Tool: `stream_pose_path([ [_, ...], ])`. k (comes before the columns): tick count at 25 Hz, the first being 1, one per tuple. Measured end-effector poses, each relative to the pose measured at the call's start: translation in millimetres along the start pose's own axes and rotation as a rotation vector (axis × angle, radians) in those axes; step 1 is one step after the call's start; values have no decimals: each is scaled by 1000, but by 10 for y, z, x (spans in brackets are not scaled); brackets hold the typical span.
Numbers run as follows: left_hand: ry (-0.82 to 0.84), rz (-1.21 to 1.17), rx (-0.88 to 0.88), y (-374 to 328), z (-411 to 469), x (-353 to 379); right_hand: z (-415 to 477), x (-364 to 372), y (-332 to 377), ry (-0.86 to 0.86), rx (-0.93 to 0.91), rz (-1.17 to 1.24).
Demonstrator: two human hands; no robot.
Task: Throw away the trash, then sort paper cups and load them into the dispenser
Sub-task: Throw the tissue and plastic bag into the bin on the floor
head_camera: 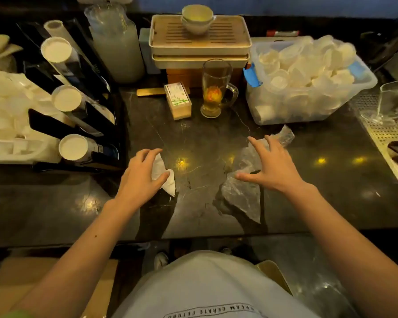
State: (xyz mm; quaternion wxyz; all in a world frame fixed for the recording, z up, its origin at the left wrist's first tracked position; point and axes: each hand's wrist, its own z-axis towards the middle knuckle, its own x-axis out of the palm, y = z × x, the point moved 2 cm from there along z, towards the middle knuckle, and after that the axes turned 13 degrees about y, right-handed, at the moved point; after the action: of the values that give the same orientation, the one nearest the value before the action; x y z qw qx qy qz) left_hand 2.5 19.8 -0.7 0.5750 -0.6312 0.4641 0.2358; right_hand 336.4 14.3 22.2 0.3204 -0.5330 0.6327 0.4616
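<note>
A crumpled white tissue (165,177) lies on the dark marble counter (200,138), and my left hand (140,174) curls over it with thumb and fingers touching it. A clear plastic wrapper (241,191) stretches across the counter at centre right. My right hand (268,165) hovers over it with fingers spread. A clear bin (308,106) full of loose white cups stands at the back right. The black cup dispenser (76,104) at the left holds three tubes of stacked white cups.
A glass mug of tea (216,88) and a small toothpick box (177,101) stand mid-counter before stacked tea trays (199,42) with bowls on top. A perforated drip tray (386,134) lies at right. More white cups pile up at far left (7,111).
</note>
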Motion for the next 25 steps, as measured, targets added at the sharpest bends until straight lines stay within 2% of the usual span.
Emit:
stream_pose_path([
  [3, 68, 11, -108, 62, -8, 150, 11, 122, -60, 51, 23, -20],
  [8, 169, 10, -172, 192, -9, 337, 58, 374, -91, 112, 33, -17],
  [13, 210, 32, -223, 192, -10, 396, 23, 525, -48, 62, -14, 34],
  [19, 240, 21, -225, 209, -28, 401, -58, 639, -50, 30, -22, 228],
  [22, 216, -91, -212, 177, -55, 369, -115, 586, 68, 17, -78, 445],
  [25, 169, -301, -161, 43, -145, 320, -181, 562, 244, -24, -34, 604],
])
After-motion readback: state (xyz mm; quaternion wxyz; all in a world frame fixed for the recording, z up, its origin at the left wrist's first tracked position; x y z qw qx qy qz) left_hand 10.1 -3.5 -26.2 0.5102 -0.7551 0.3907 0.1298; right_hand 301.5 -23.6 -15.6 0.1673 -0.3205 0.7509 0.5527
